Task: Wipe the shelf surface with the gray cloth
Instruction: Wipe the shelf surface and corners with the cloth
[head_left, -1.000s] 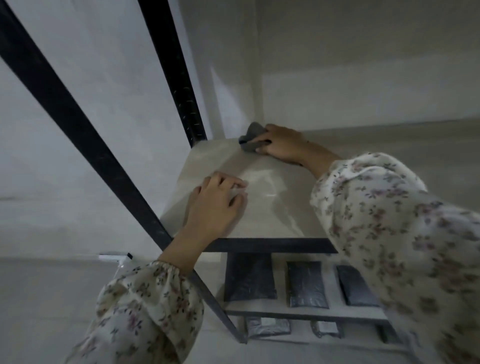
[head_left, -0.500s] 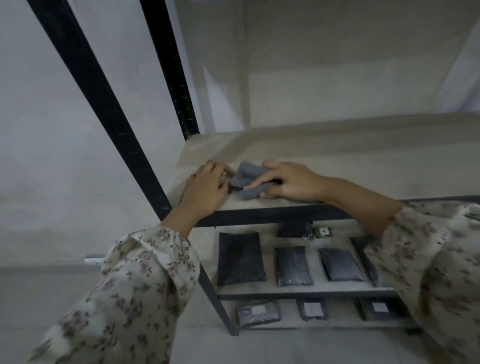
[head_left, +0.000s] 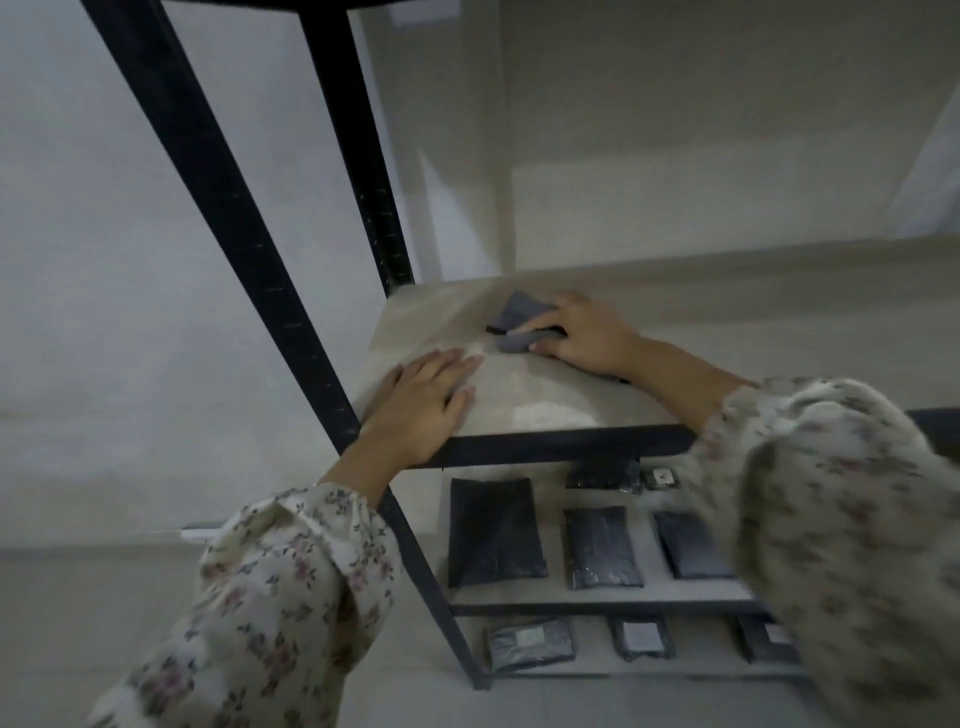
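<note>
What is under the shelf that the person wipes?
Two lower shelves with dark packets lying flat on them. The right sleeve covers their right side, so what lies there cannot be seen.

Dim, grey, low-contrast frame. Pale glare patch on shelf surface (head_left: 545, 413) near front edge; light probably from above. Motion blur on right sleeve (head_left: 841, 519). Wide-angle splays black posts (head_left: 234, 218) toward edges. Fine detail soft.

The pale shelf (head_left: 545, 400) bears the gray cloth (head_left: 519, 314); dark packets (head_left: 496, 530) lie on the lower shelves (head_left: 555, 545).
</note>
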